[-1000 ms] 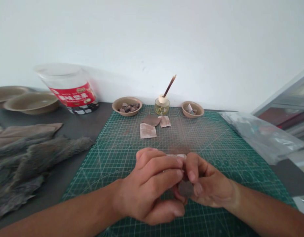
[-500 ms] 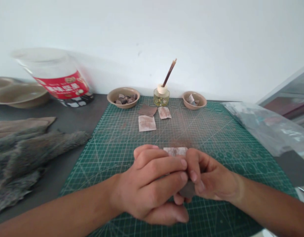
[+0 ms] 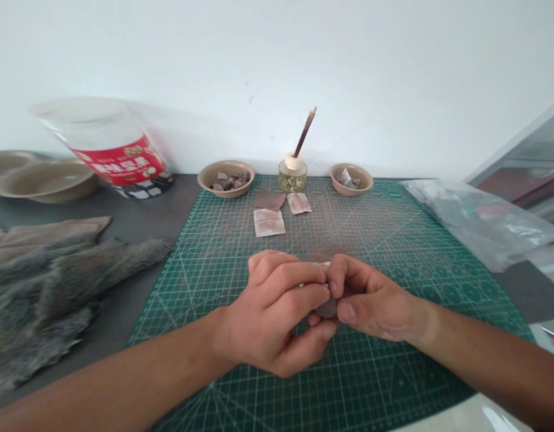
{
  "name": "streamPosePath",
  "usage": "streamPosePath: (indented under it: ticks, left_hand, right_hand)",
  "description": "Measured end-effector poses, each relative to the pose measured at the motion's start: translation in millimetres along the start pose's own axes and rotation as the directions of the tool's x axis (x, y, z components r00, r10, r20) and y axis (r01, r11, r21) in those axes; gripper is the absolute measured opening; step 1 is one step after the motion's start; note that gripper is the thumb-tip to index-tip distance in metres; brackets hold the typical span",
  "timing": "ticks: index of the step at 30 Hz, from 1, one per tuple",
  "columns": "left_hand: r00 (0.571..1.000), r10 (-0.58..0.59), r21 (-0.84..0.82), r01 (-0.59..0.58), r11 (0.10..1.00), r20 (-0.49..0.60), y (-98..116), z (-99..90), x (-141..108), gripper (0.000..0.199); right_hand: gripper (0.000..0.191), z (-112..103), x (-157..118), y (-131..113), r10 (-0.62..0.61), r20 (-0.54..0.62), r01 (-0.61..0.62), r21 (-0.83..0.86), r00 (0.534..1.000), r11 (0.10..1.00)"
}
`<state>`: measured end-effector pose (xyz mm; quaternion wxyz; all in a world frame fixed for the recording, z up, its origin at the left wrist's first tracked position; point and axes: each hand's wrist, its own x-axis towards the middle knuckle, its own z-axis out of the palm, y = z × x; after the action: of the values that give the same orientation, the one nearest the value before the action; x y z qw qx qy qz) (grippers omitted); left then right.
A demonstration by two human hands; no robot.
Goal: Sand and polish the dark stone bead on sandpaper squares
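Observation:
My left hand (image 3: 281, 312) is curled over a small, smooth grey-brown stone (image 3: 326, 308), its fingers wrapped round from the left. From the right, my right hand (image 3: 371, 300) pinches the same stone between bent fingers and thumb. Much of the stone is hidden by the fingers. Just behind the fingertips shows a thin white edge of a paper piece (image 3: 322, 263). Beyond the hands, a brown sandpaper piece (image 3: 268, 199) and two pale, brown-dusted pieces, one nearer (image 3: 270, 223) and one to its right (image 3: 299, 203), lie on the green cutting mat (image 3: 205, 252).
A bowl of stones (image 3: 226, 179), a reed diffuser (image 3: 292, 173) and a smaller bowl (image 3: 351, 179) stand along the wall. Left are a plastic tub (image 3: 119, 150), another bowl (image 3: 47, 180) and a grey fluffy cloth (image 3: 70, 282). Clear plastic bags (image 3: 475, 222) lie right.
Both hands have shifted slightly up and left with the stone between them, covering more of the paper piece behind them. The camera view has moved a little.

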<state>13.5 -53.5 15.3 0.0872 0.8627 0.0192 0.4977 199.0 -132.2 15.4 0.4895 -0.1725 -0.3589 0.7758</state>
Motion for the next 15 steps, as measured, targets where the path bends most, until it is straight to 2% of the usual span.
streamPosePath:
  ticks: [7, 15]
  left_hand:
    - [0.985, -0.157, -0.007, 0.158, 0.987, 0.075, 1.2, -0.8, 0.1, 0.027]
    - [0.986, -0.117, -0.027, 0.121, 0.992, 0.117, -4.5, -0.6, -2.4, 0.021]
  right_hand:
    - [0.017, -3.6, -2.2, 2.5, -0.047, -0.048, 0.039, -0.149, 0.998, 0.988]
    - [0.018, -3.5, -4.2, 3.7, -0.063, -0.084, 0.039, -0.264, 0.994, 0.964]
